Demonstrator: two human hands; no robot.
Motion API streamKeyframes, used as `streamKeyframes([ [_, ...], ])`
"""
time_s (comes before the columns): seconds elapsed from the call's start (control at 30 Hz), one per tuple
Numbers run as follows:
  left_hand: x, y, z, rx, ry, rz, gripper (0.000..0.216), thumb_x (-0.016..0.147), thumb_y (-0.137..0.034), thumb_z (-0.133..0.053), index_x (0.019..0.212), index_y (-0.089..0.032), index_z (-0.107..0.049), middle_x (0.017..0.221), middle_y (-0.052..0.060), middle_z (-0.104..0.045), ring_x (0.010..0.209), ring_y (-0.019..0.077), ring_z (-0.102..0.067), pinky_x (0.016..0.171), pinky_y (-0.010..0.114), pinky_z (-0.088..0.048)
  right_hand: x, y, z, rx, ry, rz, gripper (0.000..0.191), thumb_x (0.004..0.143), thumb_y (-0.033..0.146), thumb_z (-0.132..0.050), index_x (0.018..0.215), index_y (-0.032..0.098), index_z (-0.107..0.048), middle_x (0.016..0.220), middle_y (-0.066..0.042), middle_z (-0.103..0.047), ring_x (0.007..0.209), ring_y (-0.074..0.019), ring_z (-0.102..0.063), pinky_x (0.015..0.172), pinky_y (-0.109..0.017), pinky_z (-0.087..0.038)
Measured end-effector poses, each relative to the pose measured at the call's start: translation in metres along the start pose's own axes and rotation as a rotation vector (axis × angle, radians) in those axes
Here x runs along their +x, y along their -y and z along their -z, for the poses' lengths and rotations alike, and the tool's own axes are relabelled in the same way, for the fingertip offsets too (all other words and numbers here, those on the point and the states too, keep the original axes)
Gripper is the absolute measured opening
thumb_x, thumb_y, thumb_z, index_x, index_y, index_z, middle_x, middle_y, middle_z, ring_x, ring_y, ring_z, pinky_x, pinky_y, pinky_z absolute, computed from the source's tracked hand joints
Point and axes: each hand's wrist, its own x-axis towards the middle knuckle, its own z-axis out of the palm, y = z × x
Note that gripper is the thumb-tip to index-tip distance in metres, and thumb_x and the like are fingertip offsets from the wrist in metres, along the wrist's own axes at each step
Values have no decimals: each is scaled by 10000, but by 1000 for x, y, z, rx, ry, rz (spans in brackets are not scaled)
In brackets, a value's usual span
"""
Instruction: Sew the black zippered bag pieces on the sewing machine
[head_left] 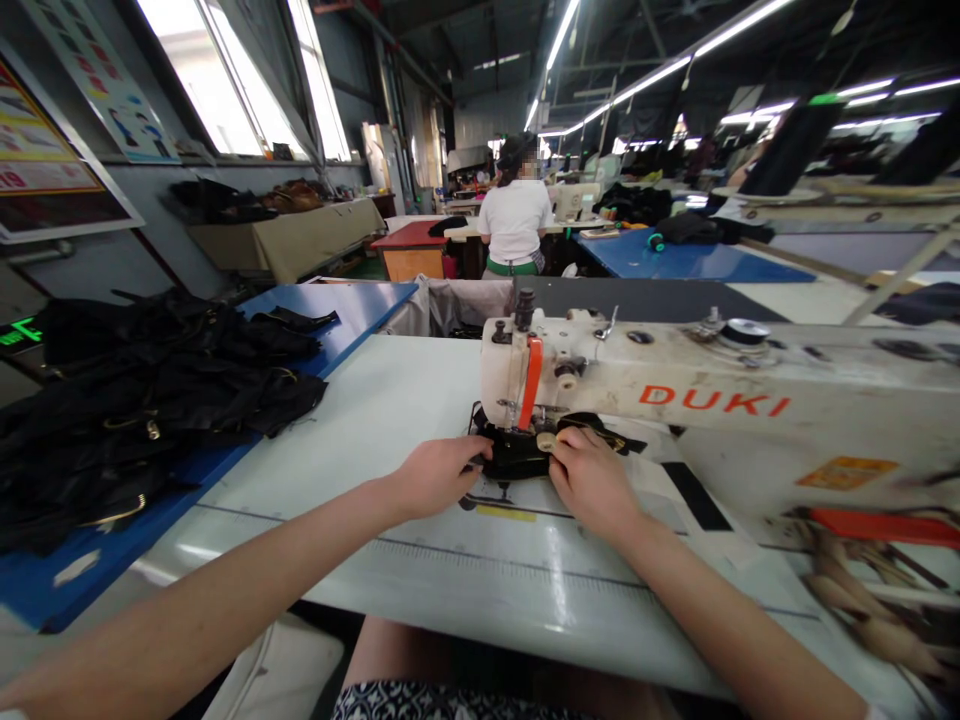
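Observation:
A small black fabric piece [517, 458] lies under the needle of a white sewing machine [675, 390] marked DUKI. My left hand [435, 475] grips the piece's left edge with fingers curled. My right hand [592, 480] pinches its right side, thumb and fingers pressed together close to the presser foot. Part of the piece is hidden beneath my fingers and the machine head.
A heap of black garments [142, 400] lies on a blue table [360, 310] at left. The white worktable [390, 420] spreads around the machine. A person in a white shirt [515, 222] sits farther back, facing away. Orange-handled tools [885, 525] rest at right.

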Motion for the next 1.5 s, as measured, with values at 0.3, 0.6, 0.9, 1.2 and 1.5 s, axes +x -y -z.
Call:
streamKeyframes([
  [0.3, -55, -8, -12, -470, -150, 211, 421, 783, -237, -592, 1184, -231, -462, 1073, 6, -635, 965, 186, -595, 891, 334, -453, -39, 62, 15, 675, 42, 35, 237, 899, 197, -478, 1067, 215, -643, 980, -64, -627, 911, -208, -560, 808, -354, -451],
  [0.6, -57, -46, -38, -408, -83, 189, 843, 680, -106, -572, 1424, -216, -191, 1272, 88, -541, 1094, 264, -569, 963, 426, -442, -40, 98, 0, 1276, 358, -315, 139, 775, 294, -585, 719, 177, -634, 698, -18, -637, 674, -171, -565, 639, -282, -431],
  [0.9, -57, -53, -37, -438, -128, 168, 977, 661, -327, -739, 1444, -191, -171, 1322, 117, -507, 1145, 293, -538, 968, 451, -446, -39, 96, 9, 1465, 374, -540, 141, 742, 301, -588, 829, 193, -614, 823, -21, -630, 828, -192, -576, 735, -301, -449],
  [1.2, -63, -46, -35, -560, -138, 90, 919, 683, -152, -693, 1443, -238, -184, 1317, 75, -519, 1144, 245, -542, 995, 412, -438, -39, 98, 9, 1687, 460, -629, 182, 699, 315, -710, 819, 193, -649, 810, -3, -613, 748, -150, -576, 727, -303, -495],
  [1.5, -74, -33, -16, -379, -172, -170, 555, 825, -303, -637, 1326, -236, -407, 1299, 79, -536, 1163, 207, -529, 981, 350, -448, -34, 83, 13, 1937, 543, -824, 240, 627, 187, -794, 827, 179, -663, 790, 9, -650, 655, -95, -600, 640, -221, -509],
])
